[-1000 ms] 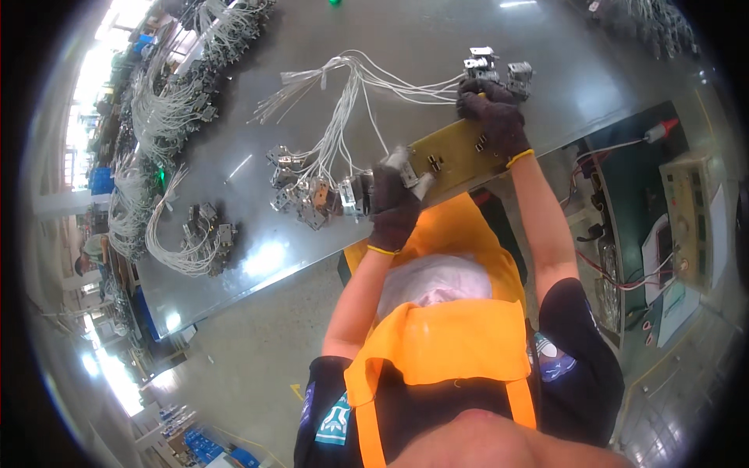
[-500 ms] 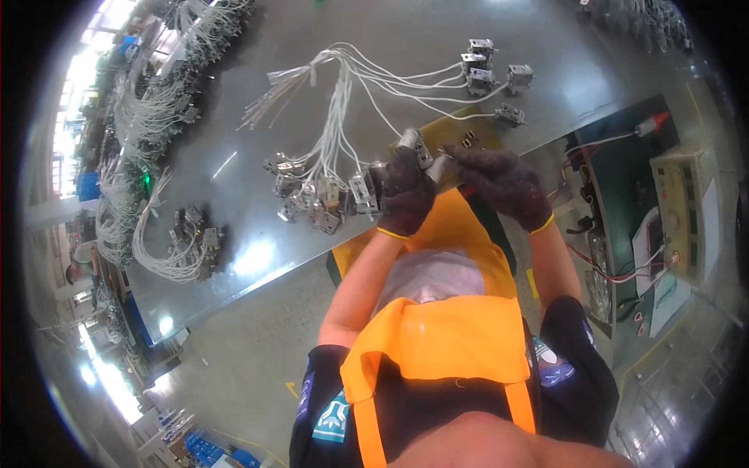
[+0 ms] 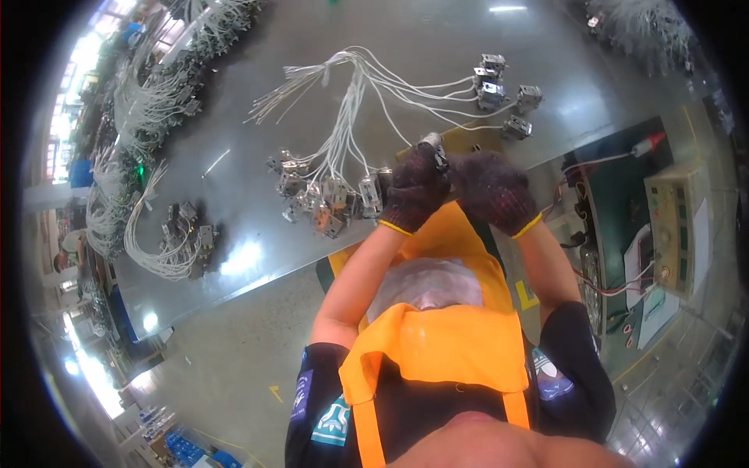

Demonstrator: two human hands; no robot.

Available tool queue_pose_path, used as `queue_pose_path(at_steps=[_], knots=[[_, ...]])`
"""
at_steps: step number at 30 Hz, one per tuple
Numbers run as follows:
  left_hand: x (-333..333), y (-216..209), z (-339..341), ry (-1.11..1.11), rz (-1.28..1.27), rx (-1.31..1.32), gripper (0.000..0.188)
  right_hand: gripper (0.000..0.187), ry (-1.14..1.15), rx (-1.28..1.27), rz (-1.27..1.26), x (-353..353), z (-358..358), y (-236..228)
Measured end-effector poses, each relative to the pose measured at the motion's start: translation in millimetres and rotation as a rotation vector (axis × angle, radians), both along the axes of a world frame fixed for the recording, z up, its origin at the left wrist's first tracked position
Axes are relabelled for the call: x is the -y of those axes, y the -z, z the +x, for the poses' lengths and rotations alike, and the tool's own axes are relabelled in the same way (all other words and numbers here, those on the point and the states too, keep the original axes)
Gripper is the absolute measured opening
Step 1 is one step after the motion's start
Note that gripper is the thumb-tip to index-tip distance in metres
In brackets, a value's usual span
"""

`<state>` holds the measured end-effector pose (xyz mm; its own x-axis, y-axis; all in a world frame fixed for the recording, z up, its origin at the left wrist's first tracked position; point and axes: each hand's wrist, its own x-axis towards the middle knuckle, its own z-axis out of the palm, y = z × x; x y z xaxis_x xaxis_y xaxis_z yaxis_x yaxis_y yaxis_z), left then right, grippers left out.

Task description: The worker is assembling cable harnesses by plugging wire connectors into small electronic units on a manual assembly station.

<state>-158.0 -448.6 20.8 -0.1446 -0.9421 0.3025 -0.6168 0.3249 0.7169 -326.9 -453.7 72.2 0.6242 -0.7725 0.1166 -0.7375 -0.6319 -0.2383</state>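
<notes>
My left hand (image 3: 417, 189), in a dark knitted glove with a yellow cuff, is closed around a small metal wired part (image 3: 438, 151) whose silvery end sticks out above the fingers. My right hand (image 3: 493, 189), gloved alike, is curled right beside it; whatever its fingers grip is hidden. From a tied bundle of white wires (image 3: 346, 101), leads run to several finished-looking metal blocks (image 3: 490, 93) at the right and to a cluster of similar blocks (image 3: 331, 199) left of my left hand. A brownish board (image 3: 462, 140) lies beyond my hands on the table edge.
The grey metal table (image 3: 257, 195) carries another wired bundle (image 3: 168, 253) at its left and a long heap of them (image 3: 156, 101) along the far left. A beige instrument box (image 3: 669, 226) stands right, near a red-tipped probe (image 3: 649, 145). More wires (image 3: 644, 31) lie at upper right.
My right hand has moved in against my left and its fingers have curled, covering the gap between them. The metal part in my left hand has turned more upright. The whole view has shifted slightly.
</notes>
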Motion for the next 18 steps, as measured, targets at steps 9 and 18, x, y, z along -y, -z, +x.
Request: queue_pose_path(at_steps=[9,18], knots=[[-8,5,3,-0.022,-0.151,0.018,0.055,0.031,0.006,-0.005,0.194,-6,4,-8],[-59,-50,74,-0.202,-0.204,0.558,0.055,0.053,0.254,0.296,1.215,-17,47,-41]])
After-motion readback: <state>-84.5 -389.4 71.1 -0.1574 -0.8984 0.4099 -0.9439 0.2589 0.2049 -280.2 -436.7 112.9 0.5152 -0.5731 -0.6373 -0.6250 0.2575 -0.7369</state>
